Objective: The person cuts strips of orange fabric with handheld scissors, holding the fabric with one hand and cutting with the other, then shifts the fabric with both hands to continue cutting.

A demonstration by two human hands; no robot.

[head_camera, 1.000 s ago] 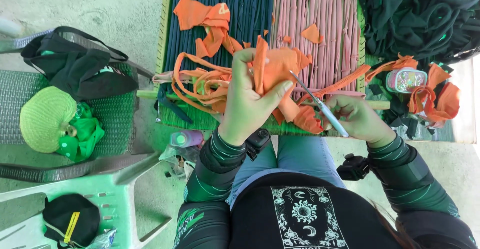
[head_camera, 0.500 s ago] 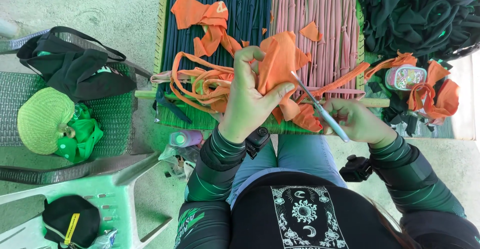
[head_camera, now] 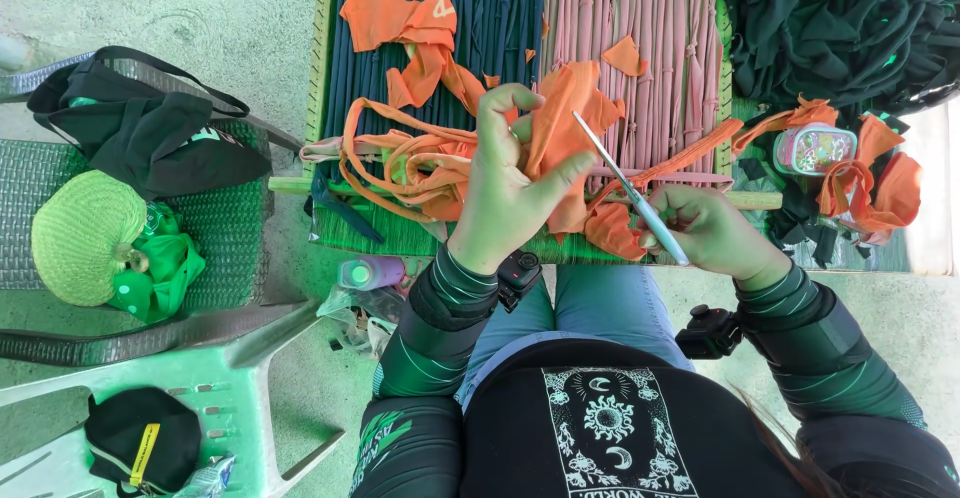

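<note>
My left hand [head_camera: 505, 183] pinches a piece of orange cloth [head_camera: 565, 123] and holds it up over a weaving frame. My right hand [head_camera: 710, 230] grips a pair of scissors [head_camera: 625, 186] with light blue handles; the blades point up-left, their tip touching the cloth's right edge. A tangle of orange cloth strips [head_camera: 405, 163] lies under and left of my left hand. More orange scraps [head_camera: 615, 230] hang below the held piece.
The weaving frame [head_camera: 325, 48] carries dark blue and pink strands. Dark green cloth [head_camera: 840, 18] is heaped at top right, with a small patterned tin [head_camera: 815, 148] below it. A black bag [head_camera: 150, 138], a green knitted hat [head_camera: 85, 238] and a green plastic chair [head_camera: 200, 368] stand left.
My left hand has lifted the orange cloth slightly higher. The scissors have risen with it, tip now further up along the cloth's right edge.
</note>
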